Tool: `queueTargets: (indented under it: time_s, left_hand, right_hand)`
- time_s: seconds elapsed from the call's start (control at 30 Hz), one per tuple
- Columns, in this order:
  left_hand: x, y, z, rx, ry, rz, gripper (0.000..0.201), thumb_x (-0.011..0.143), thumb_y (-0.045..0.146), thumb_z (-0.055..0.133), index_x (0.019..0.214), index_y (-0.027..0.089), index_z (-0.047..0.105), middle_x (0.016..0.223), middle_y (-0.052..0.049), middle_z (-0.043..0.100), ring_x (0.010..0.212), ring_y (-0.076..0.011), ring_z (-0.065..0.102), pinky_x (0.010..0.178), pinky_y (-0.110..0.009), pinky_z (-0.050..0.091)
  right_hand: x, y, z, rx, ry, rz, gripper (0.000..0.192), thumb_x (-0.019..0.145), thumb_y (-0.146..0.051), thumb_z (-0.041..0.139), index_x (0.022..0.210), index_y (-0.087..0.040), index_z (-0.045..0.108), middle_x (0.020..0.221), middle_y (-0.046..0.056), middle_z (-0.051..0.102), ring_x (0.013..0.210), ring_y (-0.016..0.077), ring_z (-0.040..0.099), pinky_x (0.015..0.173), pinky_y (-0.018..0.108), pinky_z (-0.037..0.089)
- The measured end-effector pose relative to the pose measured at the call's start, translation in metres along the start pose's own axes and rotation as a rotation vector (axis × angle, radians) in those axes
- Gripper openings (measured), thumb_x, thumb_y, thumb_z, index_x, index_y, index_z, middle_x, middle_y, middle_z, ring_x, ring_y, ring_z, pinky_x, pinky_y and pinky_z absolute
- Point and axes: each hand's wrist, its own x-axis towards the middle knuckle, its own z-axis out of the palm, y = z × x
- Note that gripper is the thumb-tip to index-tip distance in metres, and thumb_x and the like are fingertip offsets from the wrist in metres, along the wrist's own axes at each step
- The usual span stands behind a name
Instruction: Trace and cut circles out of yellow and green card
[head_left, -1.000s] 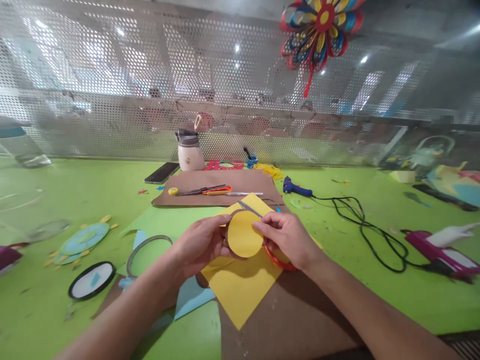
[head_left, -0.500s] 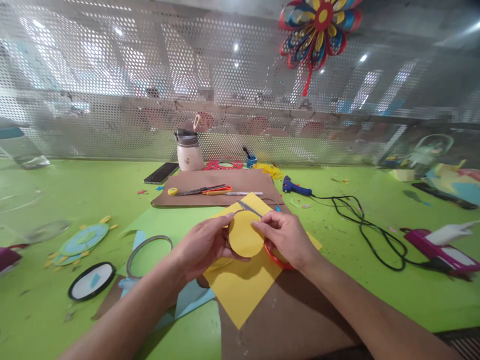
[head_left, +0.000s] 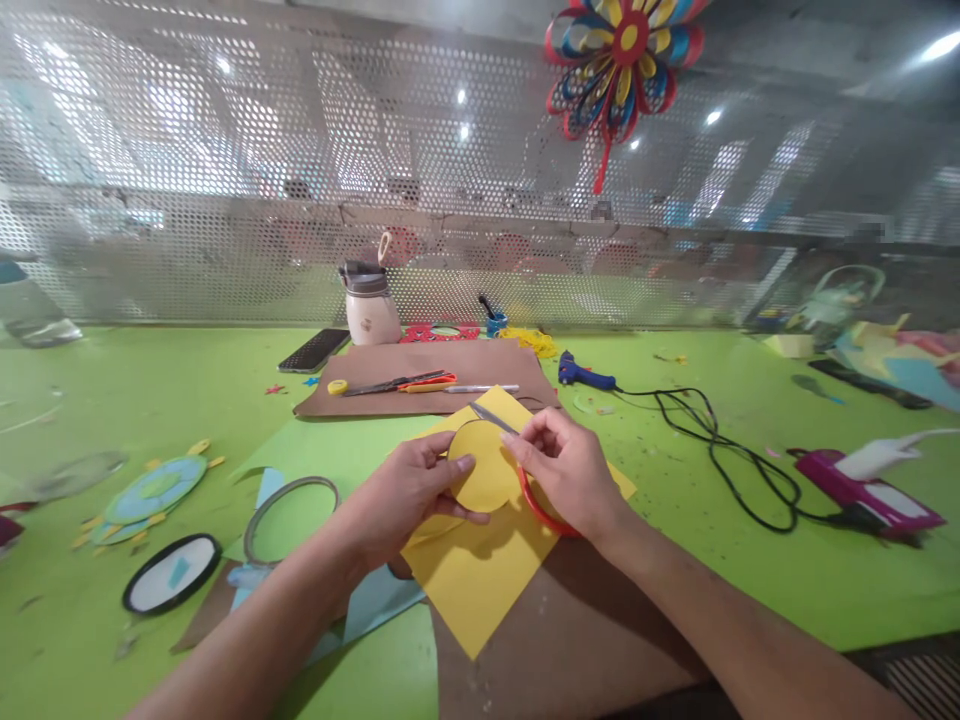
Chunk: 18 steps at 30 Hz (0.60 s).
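Observation:
My left hand (head_left: 409, 495) is closed on a yellow paper circle (head_left: 484, 475), its thumb on the front face and its fingers behind. A thin dark line shows along the circle's top edge. My right hand (head_left: 574, 470) is closed around red-handled scissors (head_left: 547, 510), whose blades point up and left past the circle's upper right edge. The right thumb and fingertips are close to that edge; whether they touch it I cannot tell. Beneath both hands lies a square yellow sheet (head_left: 480, 600), one corner towards me.
Behind lies brown cardboard (head_left: 442, 360) bearing more scissors (head_left: 405, 382) and a pen (head_left: 480, 388). To the right are a blue glue gun (head_left: 589, 374) and its black cord (head_left: 709, 440). To the left are a grey ring (head_left: 251, 530) and a black-rimmed disc (head_left: 172, 573).
My left thumb has moved onto the circle's front face. My right thumb has drawn back from the face to the scissors. The view has shifted slightly.

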Motion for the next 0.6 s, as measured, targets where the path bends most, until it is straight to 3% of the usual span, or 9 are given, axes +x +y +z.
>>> queueTargets:
  time_s: [0.17, 0.27, 0.6]
  left_hand:
    - [0.0004, 0.0006, -0.0011, 0.003, -0.002, -0.004, 0.033, 0.078, 0.029, 0.073, 0.107, 0.014, 0.069, 0.099, -0.010, 0.072, 0.088, -0.0252, 0.069, 0.073, -0.038, 0.062]
    - [0.0004, 0.0001, -0.0019, 0.001, -0.015, 0.001, 0.034, 0.080, 0.027, 0.071, 0.111, 0.014, 0.067, 0.103, -0.011, 0.071, 0.089, -0.0249, 0.068, 0.074, -0.038, 0.062]
    - [0.0000, -0.0010, 0.0002, -0.023, -0.014, 0.010, 0.028, 0.086, 0.025, 0.063, 0.111, 0.012, 0.063, 0.108, -0.013, 0.070, 0.090, -0.0248, 0.069, 0.076, -0.038, 0.062]
  right_hand:
    - [0.0025, 0.0027, -0.0029, 0.117, -0.150, 0.065, 0.030, 0.081, -0.046, 0.063, 0.084, -0.017, 0.060, 0.068, -0.002, 0.056, 0.061, 0.0141, 0.052, 0.056, 0.026, 0.041]
    - [0.0019, 0.0067, -0.0018, 0.179, -0.246, 0.100, 0.029, 0.079, -0.045, 0.066, 0.080, -0.016, 0.062, 0.067, -0.002, 0.057, 0.058, 0.0125, 0.051, 0.056, 0.025, 0.041]
    - [0.0015, 0.0074, 0.0017, 0.260, -0.237, 0.114, 0.026, 0.076, -0.040, 0.070, 0.070, -0.017, 0.059, 0.059, -0.004, 0.053, 0.055, 0.0118, 0.047, 0.055, 0.025, 0.039]
